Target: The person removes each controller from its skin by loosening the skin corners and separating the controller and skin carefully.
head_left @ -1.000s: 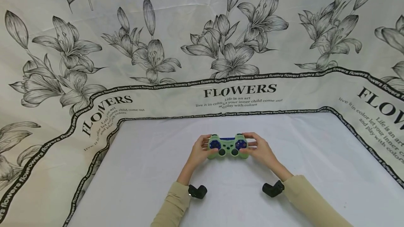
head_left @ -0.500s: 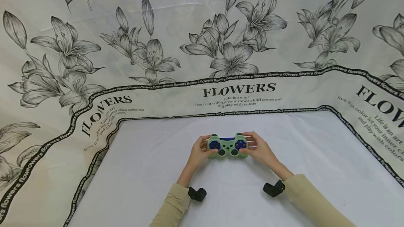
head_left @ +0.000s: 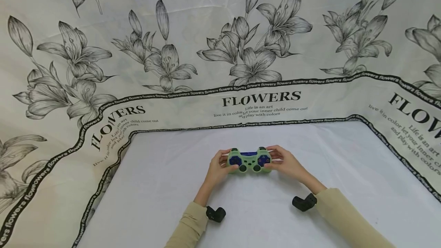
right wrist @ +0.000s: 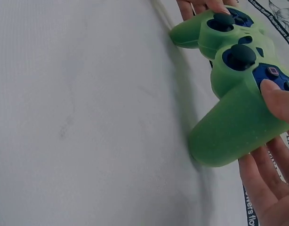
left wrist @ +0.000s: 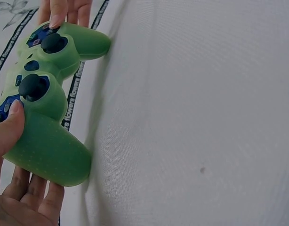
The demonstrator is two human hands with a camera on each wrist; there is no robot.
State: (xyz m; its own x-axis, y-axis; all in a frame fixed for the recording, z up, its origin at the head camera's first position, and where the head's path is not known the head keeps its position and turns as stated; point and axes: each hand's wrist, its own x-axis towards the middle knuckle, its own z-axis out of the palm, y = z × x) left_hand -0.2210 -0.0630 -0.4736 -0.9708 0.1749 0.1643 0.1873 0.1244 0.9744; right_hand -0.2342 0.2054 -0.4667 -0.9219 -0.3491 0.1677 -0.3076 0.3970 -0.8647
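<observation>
A game controller (head_left: 252, 160) in a pale green sleeve, with dark blue button areas and two dark thumbsticks, is held level between both hands over the white cloth. My left hand (head_left: 218, 168) grips its left end, thumb on top by the directional pad and fingers behind and beneath. On the opposite end, my right hand (head_left: 286, 165) grips likewise, its thumb beside the face buttons. Close up in the left wrist view, the green grip (left wrist: 55, 150) lies between thumb and fingers. The right wrist view shows the other grip (right wrist: 234, 127) held the same way.
White cloth (head_left: 165, 186) covers the table. Behind and at the sides hang floral-printed curtains (head_left: 262, 104) with black lettered borders. Black camera mounts (head_left: 216, 214) stick out from both wrists, by the beige sleeves (head_left: 189, 223).
My right wrist and forearm have shifted slightly to the right. Both hands keep their hold, and the controller stays in nearly the same place.
</observation>
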